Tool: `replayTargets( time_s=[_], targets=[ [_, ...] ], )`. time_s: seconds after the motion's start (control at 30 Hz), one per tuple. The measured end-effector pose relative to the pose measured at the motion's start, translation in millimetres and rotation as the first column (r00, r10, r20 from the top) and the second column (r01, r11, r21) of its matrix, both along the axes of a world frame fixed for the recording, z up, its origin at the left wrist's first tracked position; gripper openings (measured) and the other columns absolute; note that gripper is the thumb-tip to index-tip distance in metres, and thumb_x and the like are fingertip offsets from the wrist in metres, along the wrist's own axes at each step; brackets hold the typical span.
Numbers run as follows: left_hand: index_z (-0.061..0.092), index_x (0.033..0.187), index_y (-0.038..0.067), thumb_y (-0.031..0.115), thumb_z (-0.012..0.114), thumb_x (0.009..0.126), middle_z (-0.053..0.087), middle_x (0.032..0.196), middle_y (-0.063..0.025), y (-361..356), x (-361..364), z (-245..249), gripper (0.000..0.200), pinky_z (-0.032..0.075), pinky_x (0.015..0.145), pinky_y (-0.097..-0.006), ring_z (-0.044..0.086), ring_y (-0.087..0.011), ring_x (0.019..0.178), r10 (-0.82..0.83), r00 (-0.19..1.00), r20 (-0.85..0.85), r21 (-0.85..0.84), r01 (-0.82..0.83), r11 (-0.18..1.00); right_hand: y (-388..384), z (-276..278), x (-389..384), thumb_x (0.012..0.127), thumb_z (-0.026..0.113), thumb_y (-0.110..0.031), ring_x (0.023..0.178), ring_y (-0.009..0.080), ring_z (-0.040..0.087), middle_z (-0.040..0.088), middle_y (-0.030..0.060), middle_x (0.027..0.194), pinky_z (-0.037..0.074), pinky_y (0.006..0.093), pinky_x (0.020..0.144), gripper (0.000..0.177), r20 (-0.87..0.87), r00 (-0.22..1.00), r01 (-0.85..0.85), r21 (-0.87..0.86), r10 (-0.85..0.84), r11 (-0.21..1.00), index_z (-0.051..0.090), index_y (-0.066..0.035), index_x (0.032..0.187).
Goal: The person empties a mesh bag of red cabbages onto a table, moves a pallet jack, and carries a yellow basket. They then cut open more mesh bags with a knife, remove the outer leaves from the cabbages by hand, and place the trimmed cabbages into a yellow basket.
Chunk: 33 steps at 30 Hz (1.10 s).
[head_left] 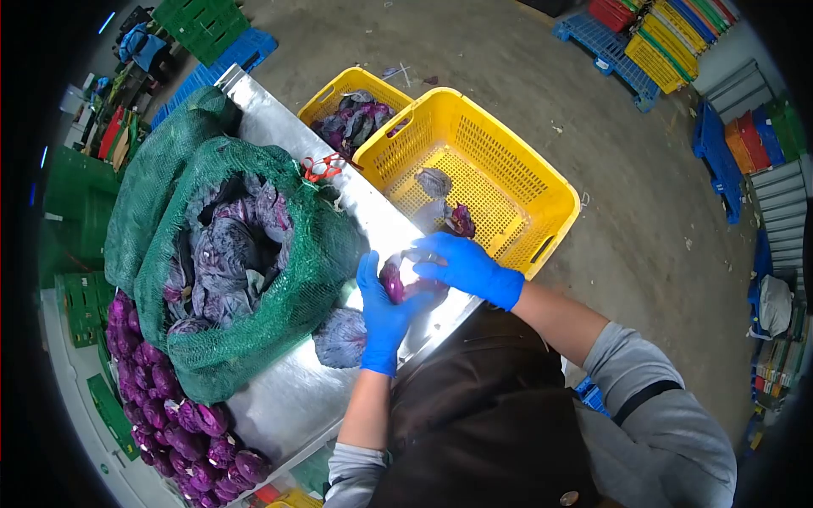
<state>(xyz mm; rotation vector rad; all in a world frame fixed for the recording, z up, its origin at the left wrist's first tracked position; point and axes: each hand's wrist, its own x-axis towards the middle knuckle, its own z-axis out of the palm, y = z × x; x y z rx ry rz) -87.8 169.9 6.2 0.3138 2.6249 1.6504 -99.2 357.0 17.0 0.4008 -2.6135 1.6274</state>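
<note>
A shiny purple red cabbage [392,280] is at the table's near edge, partly washed out by glare. My left hand [383,320], in a blue glove, cups it from the near side with the thumb spread. From the right, my gloved right hand [467,267] has its fingers bent over the top of the same cabbage. Beside my left hand a duller, greyish-purple cabbage [340,339] lies on the metal table [284,415]. A green mesh sack [233,360], open at the top, holds several cabbages with loose outer leaves [224,254].
Just past the table edge stands a yellow crate [517,165] with a few leaves in it. A second yellow crate [339,83] behind holds many leaves. Peeled cabbages [182,440] are piled at left. Another green sack [140,203] and a red looped item [322,168] are close by.
</note>
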Motion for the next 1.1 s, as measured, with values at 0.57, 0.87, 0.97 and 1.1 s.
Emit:
replayTargets(
  time_s=[0.57, 0.87, 0.97, 1.1],
  targets=[
    [0.040, 0.110, 0.001, 0.011, 0.080, 0.059, 0.049, 0.106, -0.0139, 26.8, -10.0, 16.3, 0.065, 0.050, 0.075, -0.0303, 0.056, -0.0178, 0.088, -0.012, 0.974, 0.226, 0.183, -0.030, 0.983, 8.9, 30.6, 19.8, 0.089, 0.040, -0.040, 0.061, 0.0287, 0.060, 0.061, 0.0121, 0.072, 0.047, 0.0378, 0.053, 0.041, -0.032, 0.999, -0.002, 0.460, 0.019, 0.888, 0.046, -0.018, 0.124],
    [0.036, 0.118, -0.003, 0.017, 0.079, 0.054, 0.045, 0.111, -0.0133, 37.0, 6.1, 54.4, 0.079, 0.039, 0.092, -0.0344, 0.046, -0.0245, 0.103, -0.059, 0.970, 0.235, 0.002, 0.061, 0.998, 14.8, 42.7, -22.8, 0.086, 0.043, -0.044, 0.083, 0.0253, 0.061, 0.065, 0.0065, 0.082, 0.047, 0.0329, 0.073, 0.035, 0.155, 0.988, -0.061, 0.546, -0.029, 0.835, 0.062, -0.019, 0.100],
    [0.028, 0.128, -0.003, 0.016, 0.080, 0.052, 0.039, 0.120, -0.0152, 30.0, 27.0, 19.9, 0.094, 0.033, 0.098, -0.0347, 0.041, -0.0276, 0.111, 0.056, 0.998, 0.039, -0.145, -0.050, 0.988, 19.1, 47.1, -22.6, 0.081, 0.048, -0.049, 0.088, 0.0230, 0.060, 0.066, 0.0066, 0.084, 0.044, 0.0314, 0.079, 0.041, 0.504, 0.861, 0.049, 0.040, -0.063, 0.998, 0.066, -0.015, 0.095],
    [0.026, 0.130, -0.001, 0.008, 0.078, 0.054, 0.036, 0.127, -0.0134, 4.9, 40.6, 12.8, 0.093, 0.032, 0.100, -0.0344, 0.039, -0.0258, 0.117, 0.033, 0.996, 0.088, 0.123, -0.044, 0.991, 14.0, -12.5, -30.5, 0.076, 0.056, -0.041, 0.082, 0.0225, 0.062, 0.065, 0.0114, 0.081, 0.046, 0.0325, 0.073, 0.036, 0.422, 0.855, 0.269, 0.135, -0.301, 0.954, 0.067, -0.010, 0.089]
  ],
)
